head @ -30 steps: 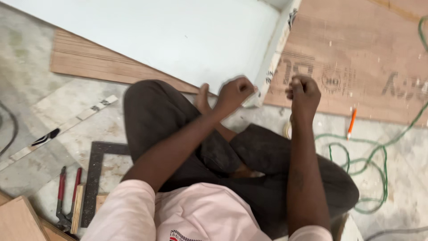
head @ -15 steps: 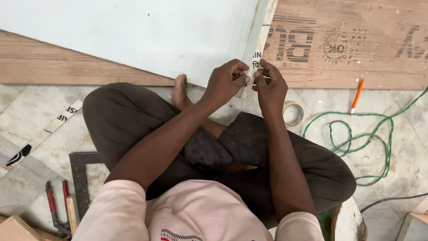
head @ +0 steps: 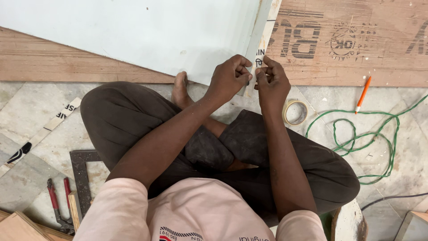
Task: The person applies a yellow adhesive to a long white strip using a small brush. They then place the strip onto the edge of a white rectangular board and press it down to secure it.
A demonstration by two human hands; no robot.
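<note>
A pale strip (head: 264,42) is pinched at its near end by both hands, left hand (head: 229,76) and right hand (head: 270,80) side by side. Its long axis runs straight away from them along the right edge of the white sheet (head: 133,33). A tape roll (head: 295,112) is seen on the floor, nearer the right hand.

Layout, seen from above. The laminate sheet (head: 133,35) is lying on the plywood board (head: 356,49) across the upper frame, its edge strip (head: 263,40) running down at upper centre. The left hand (head: 229,76) and right hand (head: 269,82) are meeting at the strip's lower end. The tape roll (head: 295,112) is lying just right of the right hand; the pencil (head: 363,93) and the coiled cord (head: 370,138) are lying further right. The square (head: 80,172) and pliers (head: 58,207) are lying at lower left.
</note>
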